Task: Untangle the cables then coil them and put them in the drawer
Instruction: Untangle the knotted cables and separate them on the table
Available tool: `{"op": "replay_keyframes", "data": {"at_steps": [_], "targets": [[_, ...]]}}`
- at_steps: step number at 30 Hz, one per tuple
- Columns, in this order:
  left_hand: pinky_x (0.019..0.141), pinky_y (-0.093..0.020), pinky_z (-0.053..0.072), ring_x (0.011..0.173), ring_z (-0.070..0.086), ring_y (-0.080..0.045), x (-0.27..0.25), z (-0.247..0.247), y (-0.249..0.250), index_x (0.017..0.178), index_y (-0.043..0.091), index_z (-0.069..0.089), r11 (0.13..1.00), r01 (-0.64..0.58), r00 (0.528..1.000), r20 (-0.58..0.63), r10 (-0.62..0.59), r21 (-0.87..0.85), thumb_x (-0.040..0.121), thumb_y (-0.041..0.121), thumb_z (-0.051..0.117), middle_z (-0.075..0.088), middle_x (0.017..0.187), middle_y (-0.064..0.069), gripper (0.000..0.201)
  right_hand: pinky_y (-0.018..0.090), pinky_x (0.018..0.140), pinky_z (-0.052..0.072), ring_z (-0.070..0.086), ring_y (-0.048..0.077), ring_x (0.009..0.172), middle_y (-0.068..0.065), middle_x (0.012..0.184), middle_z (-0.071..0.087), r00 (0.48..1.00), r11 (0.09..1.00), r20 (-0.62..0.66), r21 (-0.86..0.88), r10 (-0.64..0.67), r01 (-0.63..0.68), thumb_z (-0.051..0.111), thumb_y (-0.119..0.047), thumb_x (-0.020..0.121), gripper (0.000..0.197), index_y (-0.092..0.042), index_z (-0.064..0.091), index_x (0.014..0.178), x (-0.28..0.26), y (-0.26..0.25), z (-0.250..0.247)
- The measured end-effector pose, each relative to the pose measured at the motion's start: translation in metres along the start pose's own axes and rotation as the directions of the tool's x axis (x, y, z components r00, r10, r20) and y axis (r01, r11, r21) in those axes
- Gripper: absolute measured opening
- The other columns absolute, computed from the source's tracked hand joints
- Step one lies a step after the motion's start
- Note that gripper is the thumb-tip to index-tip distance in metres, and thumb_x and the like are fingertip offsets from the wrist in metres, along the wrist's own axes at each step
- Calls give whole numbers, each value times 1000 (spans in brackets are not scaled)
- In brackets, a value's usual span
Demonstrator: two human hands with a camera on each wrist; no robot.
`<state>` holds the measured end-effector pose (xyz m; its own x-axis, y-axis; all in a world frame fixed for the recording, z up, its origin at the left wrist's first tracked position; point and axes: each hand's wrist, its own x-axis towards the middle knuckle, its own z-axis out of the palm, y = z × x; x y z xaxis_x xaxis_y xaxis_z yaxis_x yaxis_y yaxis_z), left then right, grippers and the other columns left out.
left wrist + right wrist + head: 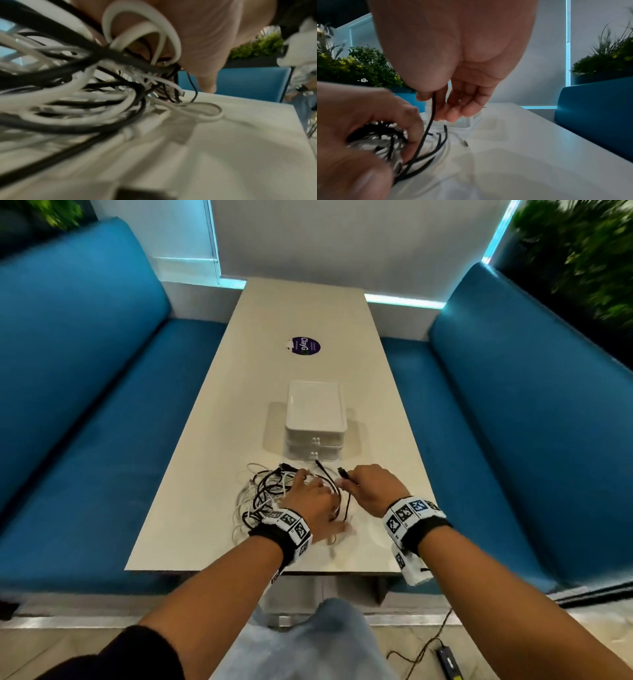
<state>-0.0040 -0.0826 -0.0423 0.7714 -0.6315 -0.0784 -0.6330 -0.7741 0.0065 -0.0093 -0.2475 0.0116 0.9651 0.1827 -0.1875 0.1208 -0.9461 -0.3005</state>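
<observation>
A tangle of black and white cables [265, 494] lies on the near part of the beige table [191, 515], in front of a white two-drawer unit [315, 412] whose drawers are both closed. My left hand [310, 498] rests on the tangle's right side. In the right wrist view its fingers [412, 121] curl round the bundle [385, 136]. My right hand [368, 486] pinches one black cable [430, 121] between thumb and forefinger, just behind its plug [342, 471]. That cable runs down into the tangle. In the left wrist view, blurred loops [85, 88] fill the frame.
Blue upholstered benches [85, 405] [513, 440] flank the table on both sides. A purple round sticker [303, 346] sits mid-table beyond the drawer unit. Plants [582, 251] stand behind the bench backs. A power adapter with a lead [448, 660] lies on the floor at my right.
</observation>
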Motion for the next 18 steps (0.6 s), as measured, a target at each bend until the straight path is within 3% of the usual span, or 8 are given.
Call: {"op": "replay_keyframes", "data": {"at_steps": [2,4,6,10,14,18], "targets": [[111,-59,6,121,45,-21,-7,3,6,103,30,66,999,10,1000,-28,-8,52,80,78,30,65,108,6,65,36,62,44,56,26,71,0,70,55,1000,1000,-14,-11,15,-15,41,-54,99,46,-24,45,64,-2,1,-7],[111,-60,2,124,43,-25,-12,2,10,112,27,65,997,9,999,-41,-6,82,89,61,38,64,114,3,49,37,68,50,60,27,76,4,79,63,1000,1000,-18,2,18,-18,42,-56,98,43,-23,56,73,-3,0,-11],[111,-59,3,122,44,-25,-16,-3,15,112,25,65,993,-5,999,-34,9,118,92,46,44,64,113,2,36,38,71,51,61,27,78,5,83,66,1000,999,-14,48,2,-2,43,-54,98,41,-22,62,80,-6,-3,-11],[115,-57,4,123,46,-22,-14,-6,20,104,17,65,982,-31,999,-2,32,188,84,33,54,64,111,-1,28,35,68,42,54,22,76,2,82,60,996,987,-64,140,-67,75,47,-43,100,33,-18,61,84,-12,-9,-3],[117,-49,3,119,51,-22,-10,-8,16,108,13,61,987,-52,999,-7,54,153,89,25,47,65,111,-5,26,39,81,46,57,27,90,9,97,60,991,981,-96,160,-93,107,43,-37,102,32,-12,63,96,-10,-12,7],[115,-49,9,117,52,-22,-10,-2,2,110,15,56,997,-1,998,-56,6,83,98,32,34,67,110,-3,30,42,78,45,55,32,87,10,94,58,990,988,-104,109,-97,108,35,-40,104,31,-18,48,86,-10,-10,12]]}}
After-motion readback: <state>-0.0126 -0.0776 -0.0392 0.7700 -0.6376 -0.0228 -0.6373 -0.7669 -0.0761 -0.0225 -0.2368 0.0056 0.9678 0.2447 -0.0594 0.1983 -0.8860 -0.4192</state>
